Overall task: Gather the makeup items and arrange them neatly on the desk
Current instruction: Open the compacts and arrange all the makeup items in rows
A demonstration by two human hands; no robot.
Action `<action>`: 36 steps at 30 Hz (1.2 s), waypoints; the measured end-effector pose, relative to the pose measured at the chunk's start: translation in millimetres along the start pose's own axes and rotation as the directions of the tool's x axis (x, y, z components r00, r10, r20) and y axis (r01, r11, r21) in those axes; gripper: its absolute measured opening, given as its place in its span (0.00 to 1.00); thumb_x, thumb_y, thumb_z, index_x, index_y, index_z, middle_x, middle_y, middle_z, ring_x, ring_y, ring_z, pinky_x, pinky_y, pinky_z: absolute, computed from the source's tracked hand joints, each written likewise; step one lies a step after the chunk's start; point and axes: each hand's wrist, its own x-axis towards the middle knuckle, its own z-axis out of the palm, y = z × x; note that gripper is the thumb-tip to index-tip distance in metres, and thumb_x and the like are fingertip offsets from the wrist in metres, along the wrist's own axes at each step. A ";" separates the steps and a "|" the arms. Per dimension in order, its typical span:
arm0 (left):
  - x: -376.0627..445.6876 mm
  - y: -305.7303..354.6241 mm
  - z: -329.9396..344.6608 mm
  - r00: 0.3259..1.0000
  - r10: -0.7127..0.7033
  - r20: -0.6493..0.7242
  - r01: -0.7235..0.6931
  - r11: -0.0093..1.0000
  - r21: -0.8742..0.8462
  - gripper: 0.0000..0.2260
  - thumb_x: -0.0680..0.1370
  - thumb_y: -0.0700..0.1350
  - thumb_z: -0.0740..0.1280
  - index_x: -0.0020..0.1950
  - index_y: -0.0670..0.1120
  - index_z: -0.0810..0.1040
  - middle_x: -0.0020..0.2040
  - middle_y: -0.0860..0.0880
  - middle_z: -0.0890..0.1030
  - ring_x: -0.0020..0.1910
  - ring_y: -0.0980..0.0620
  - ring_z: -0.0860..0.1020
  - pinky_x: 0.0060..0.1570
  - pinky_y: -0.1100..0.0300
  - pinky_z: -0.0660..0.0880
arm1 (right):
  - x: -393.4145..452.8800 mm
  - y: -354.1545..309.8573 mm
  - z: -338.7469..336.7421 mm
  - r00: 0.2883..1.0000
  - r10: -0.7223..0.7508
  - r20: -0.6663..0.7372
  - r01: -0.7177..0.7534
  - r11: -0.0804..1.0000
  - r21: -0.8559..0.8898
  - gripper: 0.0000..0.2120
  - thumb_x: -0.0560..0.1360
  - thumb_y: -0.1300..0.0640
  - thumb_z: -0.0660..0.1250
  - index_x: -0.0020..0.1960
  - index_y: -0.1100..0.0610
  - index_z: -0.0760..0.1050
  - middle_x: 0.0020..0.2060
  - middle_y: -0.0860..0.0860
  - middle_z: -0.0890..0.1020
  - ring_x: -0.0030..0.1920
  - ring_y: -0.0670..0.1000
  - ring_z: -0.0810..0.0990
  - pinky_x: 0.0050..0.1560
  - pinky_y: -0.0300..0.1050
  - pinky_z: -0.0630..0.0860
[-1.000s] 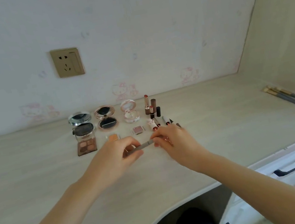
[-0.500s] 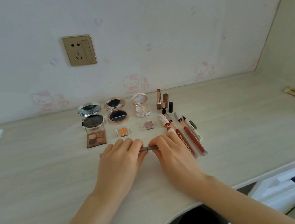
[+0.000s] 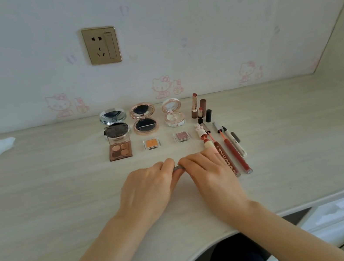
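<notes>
The grip is shared: the left hand (image 3: pixel 147 188) and the right hand (image 3: pixel 211 176) both have their fingers curled down over a slim grey pencil-like makeup stick (image 3: pixel 177 168), pinching it low against the pale wood-grain counter (image 3: pixel 52 197). Only a short grey stretch shows in the gap between the two sets of fingertips; the rest is hidden under the hands, so its full length and which end is the tip cannot be told.

The stick looks light, thin and stiff, probably smooth enough to roll if let go on the flat surface. Its tip is likely the fragile part, so holding along the barrel near both ends, as here, seems the safest way to square it up.

It lies crosswise in front of the arranged set, just below the small clear square pan of orange powder (image 3: pixel 151 143) and the small clear square pan of pink glitter powder (image 3: pixel 181 136), near but apart from them. The right hand's far edge sits against the long dark red lip gloss tube with gold lettering (image 3: pixel 226 158), which could be nudged out of line.
</notes>
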 end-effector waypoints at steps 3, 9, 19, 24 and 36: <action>0.6 -5.4 1.9 0.998 -0.055 0.023 0.056 0.997 -0.049 0.20 0.78 0.60 0.55 0.37 0.47 0.71 0.27 0.49 0.78 0.24 0.42 0.76 0.23 0.58 0.63 | -0.4 1.9 -0.2 1.000 0.014 -0.026 -0.014 1.000 0.004 0.08 0.74 0.64 0.66 0.51 0.60 0.80 0.44 0.53 0.81 0.44 0.55 0.77 0.58 0.55 0.74; 1.6 -8.3 -3.5 1.000 -0.004 0.021 0.005 0.999 -0.033 0.18 0.74 0.60 0.63 0.38 0.45 0.74 0.31 0.50 0.77 0.23 0.45 0.75 0.20 0.58 0.65 | -0.9 4.3 3.5 0.992 0.105 -0.077 -0.098 0.991 0.087 0.10 0.71 0.68 0.72 0.52 0.61 0.81 0.45 0.53 0.82 0.45 0.57 0.79 0.51 0.54 0.77; -4.0 -6.9 -3.7 0.985 -0.168 -0.029 0.163 0.979 -0.121 0.04 0.73 0.39 0.63 0.44 0.41 0.78 0.39 0.47 0.74 0.35 0.46 0.75 0.28 0.52 0.73 | 0.6 4.2 0.0 0.948 0.317 -0.022 -0.308 0.933 0.187 0.13 0.75 0.70 0.65 0.58 0.61 0.79 0.50 0.54 0.83 0.53 0.56 0.80 0.48 0.51 0.80; -2.1 -6.5 -1.4 0.967 -0.123 -0.222 0.080 0.978 -0.193 0.14 0.75 0.34 0.61 0.59 0.37 0.79 0.49 0.44 0.77 0.45 0.46 0.78 0.42 0.56 0.78 | 2.6 -0.3 -4.8 0.927 0.375 -0.032 -0.354 0.898 0.262 0.14 0.78 0.61 0.65 0.63 0.57 0.74 0.50 0.54 0.82 0.53 0.54 0.81 0.45 0.50 0.81; 20.3 20.0 0.6 0.959 -0.279 -0.043 0.214 0.818 -0.534 0.09 0.75 0.47 0.67 0.49 0.56 0.67 0.36 0.57 0.75 0.31 0.55 0.75 0.31 0.65 0.72 | -8.5 33.8 -27.8 0.892 0.451 0.032 -0.437 0.841 0.319 0.15 0.75 0.52 0.69 0.61 0.51 0.77 0.41 0.45 0.78 0.40 0.43 0.78 0.41 0.31 0.72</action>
